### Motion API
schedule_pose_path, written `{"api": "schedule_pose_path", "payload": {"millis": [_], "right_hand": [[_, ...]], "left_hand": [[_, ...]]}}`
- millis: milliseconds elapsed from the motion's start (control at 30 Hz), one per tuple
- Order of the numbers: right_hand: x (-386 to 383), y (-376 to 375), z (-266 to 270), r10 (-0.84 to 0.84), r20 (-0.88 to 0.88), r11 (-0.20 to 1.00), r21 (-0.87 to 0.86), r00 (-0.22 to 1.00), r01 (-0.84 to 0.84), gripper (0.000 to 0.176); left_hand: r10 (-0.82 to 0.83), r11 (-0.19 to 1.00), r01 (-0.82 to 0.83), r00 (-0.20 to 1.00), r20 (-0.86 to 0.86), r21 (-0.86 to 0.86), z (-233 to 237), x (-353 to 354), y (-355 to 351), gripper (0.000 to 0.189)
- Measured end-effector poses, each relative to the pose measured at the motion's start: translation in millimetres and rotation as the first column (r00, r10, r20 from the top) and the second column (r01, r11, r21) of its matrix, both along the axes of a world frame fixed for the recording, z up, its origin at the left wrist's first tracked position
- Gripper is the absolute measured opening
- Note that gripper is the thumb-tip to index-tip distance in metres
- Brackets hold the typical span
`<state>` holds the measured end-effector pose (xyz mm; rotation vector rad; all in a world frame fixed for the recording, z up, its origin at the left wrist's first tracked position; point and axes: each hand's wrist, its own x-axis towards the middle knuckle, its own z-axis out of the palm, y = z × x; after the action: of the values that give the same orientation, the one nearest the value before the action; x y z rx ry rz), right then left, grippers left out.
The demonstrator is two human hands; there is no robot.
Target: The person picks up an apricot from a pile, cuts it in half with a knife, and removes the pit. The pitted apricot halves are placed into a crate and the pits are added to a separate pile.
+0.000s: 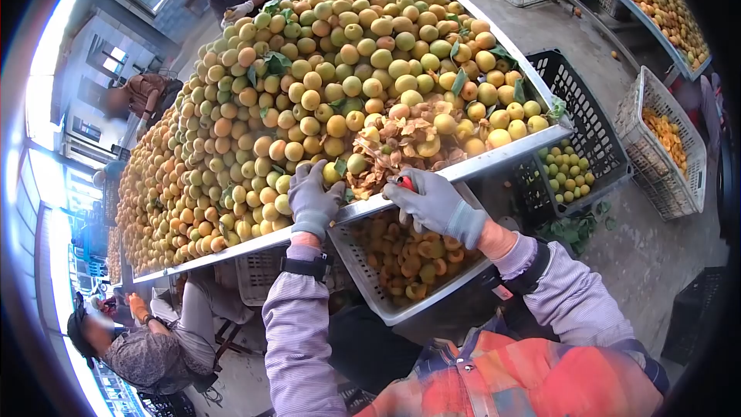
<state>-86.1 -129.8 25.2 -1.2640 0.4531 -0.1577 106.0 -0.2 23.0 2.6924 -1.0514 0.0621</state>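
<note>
My left hand (312, 201), in a grey glove, is at the near edge of a heap of apricots (324, 81). Its fingers and thumb close around a yellow-green apricot (332, 173) at the front of the heap. My gloved right hand (432, 202) is curled around a small red-handled tool (405, 183) above the table's metal rim (494, 161); the tool's working end is hidden. Brown, shrivelled scraps (394, 143) lie piled on the fruit just beyond both hands. Below the rim, a white crate (370, 287) holds split apricots (409, 259).
A black crate (598, 127) with green fruit (566, 174) stands at the right. Beyond it, a white crate (652, 166) holds orange pieces. Another fruit-filled table (656, 4) is at upper right. One person (162, 347) sits at lower left; others stand across the table.
</note>
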Motion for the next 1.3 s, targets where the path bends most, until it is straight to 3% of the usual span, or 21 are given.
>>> {"api": "schedule_pose_path", "payload": {"millis": [167, 233, 267, 300, 367, 400, 433, 500, 533, 600, 700, 733, 867, 933, 1033, 1300], "right_hand": [[-0.7, 1.3, 3.8, 0.014, -0.058, 1.000, -0.024, 0.998, -0.016, 0.033], [-2.3, 0.1, 6.0, -0.005, -0.049, 1.000, -0.028, 0.999, 0.004, 0.033], [-2.2, 0.1, 6.8, -0.014, -0.041, 0.999, -0.029, 0.999, 0.013, 0.033], [-1.7, 0.2, 5.5, -0.015, -0.039, 1.000, -0.027, 0.999, 0.014, 0.033], [-0.1, 0.5, 1.5, 0.013, -0.076, 0.998, -0.057, 0.997, -0.017, 0.033], [-0.2, 1.3, 2.9, 0.014, -0.071, 0.998, -0.056, 0.997, -0.018, 0.033], [-0.9, 2.1, 5.4, 0.035, -0.087, 0.998, -0.049, 0.996, -0.040, 0.033], [-2.3, 3.7, 9.0, 0.052, -0.101, 0.998, -0.042, 0.994, -0.057, 0.033], [-3.1, 4.2, 10.0, 0.057, -0.106, 0.998, -0.030, 0.993, -0.060, 0.033], [-4.3, 6.1, 9.2, 0.058, -0.112, 0.998, -0.018, 0.992, -0.061, 0.032], [-2.6, 7.7, 6.0, 0.051, -0.106, 0.998, -0.028, 0.993, -0.054, 0.031], [-2.4, 7.5, 5.5, 0.058, -0.098, 0.998, -0.011, 0.994, -0.060, 0.030], [-2.4, 7.8, 5.2, 0.054, -0.091, 0.998, -0.007, 0.994, -0.055, 0.030], [-2.0, 8.0, 4.4, 0.045, -0.091, 0.999, -0.026, 0.995, -0.047, 0.029], [-2.9, 7.5, 4.4, 0.031, -0.088, 0.999, -0.030, 0.996, -0.034, 0.029], [-2.5, 11.2, 14.8, 0.139, -0.019, 0.990, 0.003, 0.990, -0.139, 0.031]], "left_hand": [[0.005, 1.000, -0.005, 1.000, 0.011, 0.008, 4.4, 2.3, -5.4, 0.048], [-0.034, 0.953, 0.019, 0.998, -0.046, -0.302, -5.7, 18.3, 3.7, 0.047], [-0.067, 0.869, -0.050, 0.974, -0.216, -0.493, -11.1, 25.3, 7.8, 0.043], [-0.263, 0.693, -0.211, 0.817, -0.514, -0.690, -5.9, 25.1, 8.3, 0.038], [-0.371, 0.528, -0.378, 0.703, -0.607, -0.761, 20.8, 12.4, 7.1, 0.037], [-0.374, 0.480, -0.481, 0.644, -0.667, -0.734, 30.8, 10.8, 7.4, 0.039], [-0.514, 0.378, -0.510, 0.578, -0.634, -0.772, 26.3, 15.1, 11.0, 0.040], [-0.661, 0.313, -0.586, 0.430, -0.615, -0.747, 33.2, 7.9, 14.4, 0.037], [-0.663, 0.315, -0.584, 0.429, -0.614, -0.748, 31.3, 9.7, 15.9, 0.037], [-0.741, 0.290, -0.827, 0.125, -0.659, -0.482, 22.3, 16.0, 18.2, 0.043], [-0.781, 0.295, -0.851, 0.047, -0.623, -0.434, 14.0, 16.2, 16.3, 0.050], [-0.741, 0.265, -0.871, 0.091, -0.665, -0.414, 14.2, 12.2, 13.4, 0.052], [-0.715, 0.259, -0.889, 0.087, -0.694, -0.377, 13.0, 6.1, 7.8, 0.051], [-0.642, 0.306, -0.821, 0.195, -0.741, -0.482, 10.1, 7.9, 5.5, 0.049], [-0.646, 0.314, -0.807, 0.204, -0.735, -0.500, 10.6, 8.3, 5.4, 0.050], [-0.720, 0.313, -0.861, 0.060, -0.691, -0.402, 21.1, -22.5, 0.0, 0.047]]}}
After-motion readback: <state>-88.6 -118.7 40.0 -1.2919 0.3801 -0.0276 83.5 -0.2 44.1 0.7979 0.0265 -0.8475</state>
